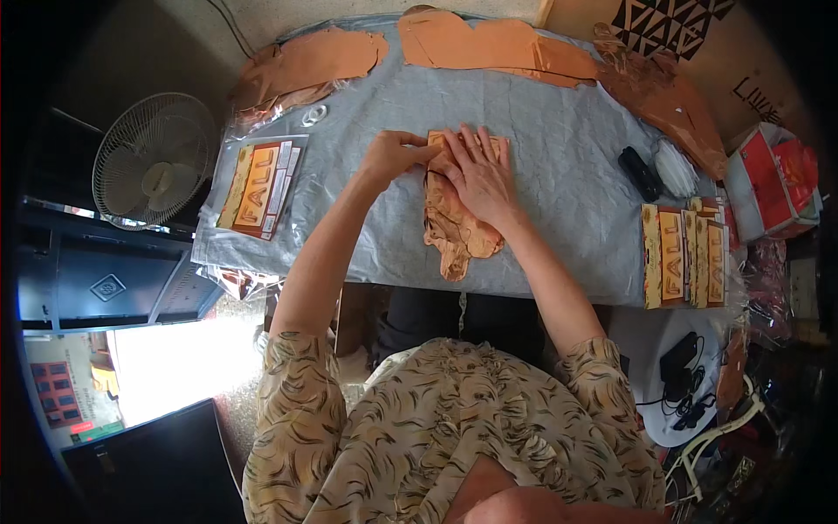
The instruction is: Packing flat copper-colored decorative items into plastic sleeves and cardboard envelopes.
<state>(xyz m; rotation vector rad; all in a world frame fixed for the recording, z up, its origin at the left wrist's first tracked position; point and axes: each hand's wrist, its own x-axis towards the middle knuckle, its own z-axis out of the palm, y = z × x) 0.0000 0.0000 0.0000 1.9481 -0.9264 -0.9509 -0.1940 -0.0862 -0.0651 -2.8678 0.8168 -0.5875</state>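
A folded orange-and-brown printed sheet (449, 223) with a wavy, cut-out lower edge lies on the grey cloth-like table cover (559, 175) in front of me. My right hand (483, 182) rests flat across its upper part, fingers spread and pointing away from me. At the sheet's upper left edge, my left hand (393, 159) has its thumb and fingers brought together on the margin. The right hand hides much of the sheet's upper half.
Flat orange cut-outs (497, 45) line the far edge. Printed packets lie at left (257, 188) and right (685, 258). Near the right packets are a black object (640, 173) and a white bundle (675, 170). A tape roll (314, 113) sits far left; a fan (157, 166) stands beyond the left edge.
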